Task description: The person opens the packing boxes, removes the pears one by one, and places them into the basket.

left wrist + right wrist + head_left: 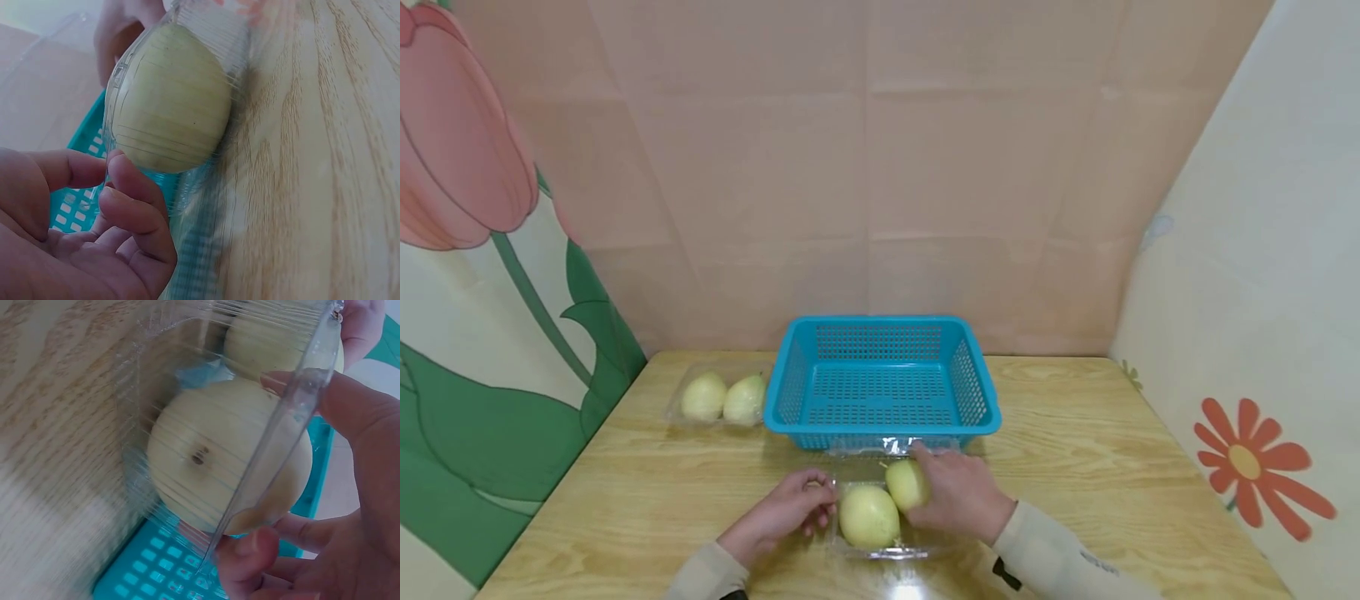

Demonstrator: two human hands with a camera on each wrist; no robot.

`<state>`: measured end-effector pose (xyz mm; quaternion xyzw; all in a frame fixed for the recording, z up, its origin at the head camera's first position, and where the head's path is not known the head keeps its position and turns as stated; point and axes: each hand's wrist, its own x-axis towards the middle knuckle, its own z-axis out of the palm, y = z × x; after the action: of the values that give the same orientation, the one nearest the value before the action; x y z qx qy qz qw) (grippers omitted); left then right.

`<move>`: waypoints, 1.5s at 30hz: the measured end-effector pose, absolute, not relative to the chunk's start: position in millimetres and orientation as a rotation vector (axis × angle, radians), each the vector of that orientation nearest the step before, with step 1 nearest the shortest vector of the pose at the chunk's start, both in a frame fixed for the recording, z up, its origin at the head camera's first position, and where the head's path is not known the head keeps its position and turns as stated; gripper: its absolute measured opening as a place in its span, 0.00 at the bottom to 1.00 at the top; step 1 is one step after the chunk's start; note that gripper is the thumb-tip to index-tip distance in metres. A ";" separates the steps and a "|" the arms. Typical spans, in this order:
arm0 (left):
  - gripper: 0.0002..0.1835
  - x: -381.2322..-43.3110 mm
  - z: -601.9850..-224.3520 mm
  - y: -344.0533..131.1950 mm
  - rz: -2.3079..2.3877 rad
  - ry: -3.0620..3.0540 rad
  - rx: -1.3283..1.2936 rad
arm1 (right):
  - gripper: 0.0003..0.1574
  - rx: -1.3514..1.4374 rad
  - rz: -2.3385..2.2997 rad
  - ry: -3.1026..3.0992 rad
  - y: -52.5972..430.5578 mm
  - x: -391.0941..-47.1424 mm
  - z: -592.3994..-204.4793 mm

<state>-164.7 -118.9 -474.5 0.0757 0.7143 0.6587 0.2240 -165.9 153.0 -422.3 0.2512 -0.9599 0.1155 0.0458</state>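
Observation:
A clear plastic clamshell box [917, 552] lies in front of the basket, its lid [895, 447] folded open toward it. Two yellow-green pears sit inside: a front-left pear [869, 518] and a right pear [904, 483]. My left hand [790, 508] pinches the box's left rim between thumb and fingers, as the left wrist view shows up close. The right pear [219, 450] is held by my right hand [962, 492], its thumb reaching over the rim and its fingers curled at the opposite side. That hand hides part of the box's right end.
Behind the box stands a blue perforated plastic basket [880, 429] with nothing in it. To its left, another clear box holds two more pears [703, 397]. The wooden table [1075, 467] meets a pinkish cloth backdrop [865, 183] and patterned side panels.

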 end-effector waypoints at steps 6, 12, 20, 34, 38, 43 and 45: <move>0.08 -164.8 -475.8 -120.1 1.835 1.954 0.209 | 0.41 0.741 0.368 -2.938 153.6 -163.4 -419.4; 0.07 -164.8 -477.7 -121.5 1.840 1.954 0.209 | 0.44 0.747 0.382 -2.934 155.9 -155.2 -405.9; 0.06 -162.9 -476.1 -124.5 1.833 1.953 0.217 | 0.44 0.793 0.441 -2.919 167.1 -141.8 -391.1; 0.06 -164.8 -475.7 -126.5 1.823 1.951 0.240 | 0.40 0.936 0.462 -2.875 199.5 -133.4 -372.8; 0.05 -165.1 -476.7 -126.8 1.828 1.954 0.237 | 0.39 0.906 0.463 -2.917 209.3 -135.2 -368.0; 0.05 -164.1 -475.4 -127.6 1.827 1.961 0.239 | 0.40 0.849 0.425 -2.970 220.6 -139.1 -361.6; 0.05 -163.9 -474.8 -127.8 1.826 1.960 0.241 | 0.40 0.818 0.407 -2.984 224.4 -141.0 -358.3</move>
<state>-163.9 -127.8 -474.8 0.0873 0.7102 0.6617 0.2238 -141.0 224.4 -358.3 0.2621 -0.9561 0.1305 0.0102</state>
